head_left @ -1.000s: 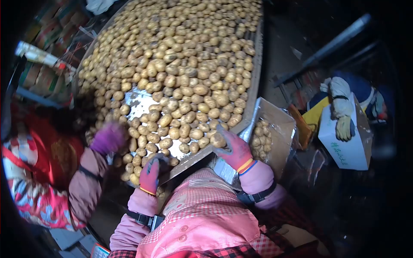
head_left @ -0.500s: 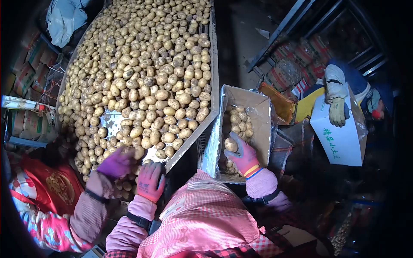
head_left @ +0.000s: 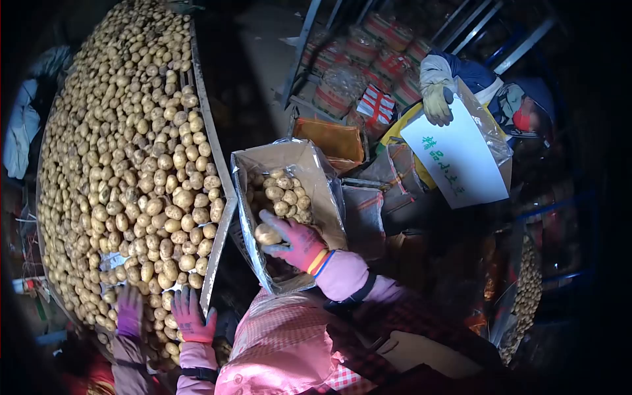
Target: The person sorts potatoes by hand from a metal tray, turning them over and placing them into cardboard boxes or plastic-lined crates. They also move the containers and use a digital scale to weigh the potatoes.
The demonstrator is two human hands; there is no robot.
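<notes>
Many potatoes (head_left: 131, 145) cover a large sorting table, whose pale rim (head_left: 212, 253) runs along its right side. My left hand (head_left: 192, 317), in a pink and grey glove, rests with fingers spread on the potatoes at the table's near end. My right hand (head_left: 296, 243), gloved the same way, holds a potato (head_left: 266, 235) between thumb and fingers over an open cardboard box (head_left: 319, 172). The box is lined with clear plastic and has a heap of potatoes (head_left: 288, 194) inside.
A co-worker's purple-gloved hand (head_left: 129, 313) lies left of mine. Another person's gloved hand (head_left: 437, 106) is on a white labelled box (head_left: 454, 155). Behind are an orange crate (head_left: 329, 139), stacked packed goods (head_left: 388, 39) and metal rails. A sack of potatoes (head_left: 523, 299) is at right.
The view has swung right, so table and boxes appear farther left. My left hand's fingers now reach forward onto the potatoes. The potato remains in my right hand. The co-worker's purple-gloved hand has moved.
</notes>
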